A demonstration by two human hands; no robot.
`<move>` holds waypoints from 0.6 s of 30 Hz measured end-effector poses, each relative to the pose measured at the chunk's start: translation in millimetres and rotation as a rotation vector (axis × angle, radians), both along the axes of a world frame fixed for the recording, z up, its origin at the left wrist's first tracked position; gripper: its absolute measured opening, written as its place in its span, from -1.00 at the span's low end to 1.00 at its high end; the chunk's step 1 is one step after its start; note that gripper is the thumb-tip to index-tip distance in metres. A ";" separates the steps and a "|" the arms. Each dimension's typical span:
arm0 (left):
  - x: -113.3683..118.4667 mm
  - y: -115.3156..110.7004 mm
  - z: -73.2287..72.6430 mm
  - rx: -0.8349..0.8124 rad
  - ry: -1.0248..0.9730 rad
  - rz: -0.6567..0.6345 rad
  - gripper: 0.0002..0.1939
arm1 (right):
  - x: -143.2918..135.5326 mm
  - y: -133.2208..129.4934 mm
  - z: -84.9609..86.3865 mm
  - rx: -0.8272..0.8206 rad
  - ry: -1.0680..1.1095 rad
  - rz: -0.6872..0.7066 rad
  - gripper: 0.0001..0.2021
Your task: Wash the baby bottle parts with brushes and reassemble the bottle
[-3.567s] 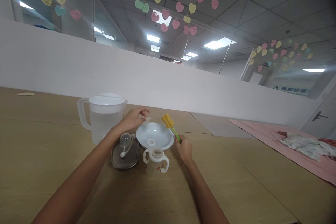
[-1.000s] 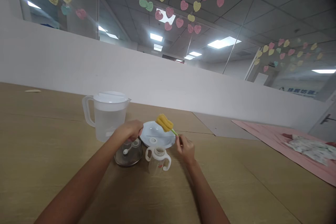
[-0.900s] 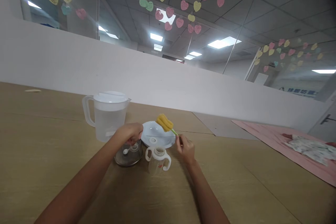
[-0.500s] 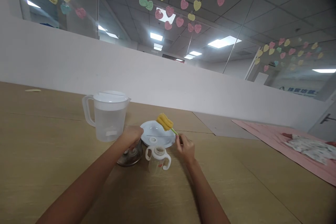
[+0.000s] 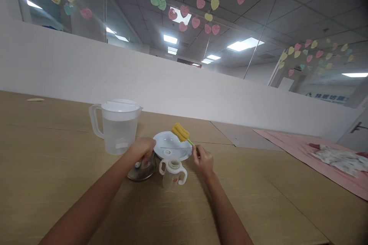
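My right hand point(image 5: 203, 160) is closed on the green handle of a brush with a yellow sponge head point(image 5: 180, 132), which hangs over a white plate point(image 5: 184, 154). Over a dark-rimmed clear bowl point(image 5: 141, 176) is my left hand point(image 5: 145, 149), its fingers bent down inside; whatever its fingertips hold is hidden. A small white object lies in the bowl. Between my hands, a clear bottle with two white handles point(image 5: 172, 178) stands upright and uncapped. A small white ring point(image 5: 167, 152) rests on the plate.
A lidded clear pitcher point(image 5: 119, 132) stands behind my left hand. A pink cloth point(image 5: 290, 153) with a white patterned garment point(image 5: 339, 160) lies at the right. A white low wall point(image 5: 172, 92) borders the table's back.
The fingers of my left hand have shifted slightly within the bowl. My right hand and the brush have hardly moved.
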State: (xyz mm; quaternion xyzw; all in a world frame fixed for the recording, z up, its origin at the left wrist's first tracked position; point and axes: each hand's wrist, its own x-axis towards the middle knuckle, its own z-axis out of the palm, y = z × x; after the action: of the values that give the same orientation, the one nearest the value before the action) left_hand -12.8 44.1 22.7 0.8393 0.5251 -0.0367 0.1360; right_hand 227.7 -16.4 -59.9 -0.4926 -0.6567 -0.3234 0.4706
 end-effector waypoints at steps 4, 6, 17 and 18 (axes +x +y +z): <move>-1.2 -8.0 11.0 -0.196 0.119 0.044 -0.67 | 0.0 0.0 0.6 0.007 -0.009 0.001 -0.75; -0.2 -12.8 15.4 -0.232 0.140 0.051 -0.66 | -0.2 -0.2 0.9 0.014 -0.011 0.001 -0.75; 3.0 -24.8 25.8 -0.257 0.120 0.056 -0.56 | -0.2 -1.5 1.5 0.007 -0.009 -0.004 -0.74; 2.0 -24.5 26.9 -0.241 0.118 0.057 -0.59 | -0.2 -1.5 1.5 0.006 -0.004 -0.001 -0.75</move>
State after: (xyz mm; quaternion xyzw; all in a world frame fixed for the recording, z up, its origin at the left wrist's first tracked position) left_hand -10.8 19.7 49.6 0.7978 0.5479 -0.1450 0.2056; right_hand 227.5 -17.9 -58.4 -0.4909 -0.6563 -0.3269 0.4706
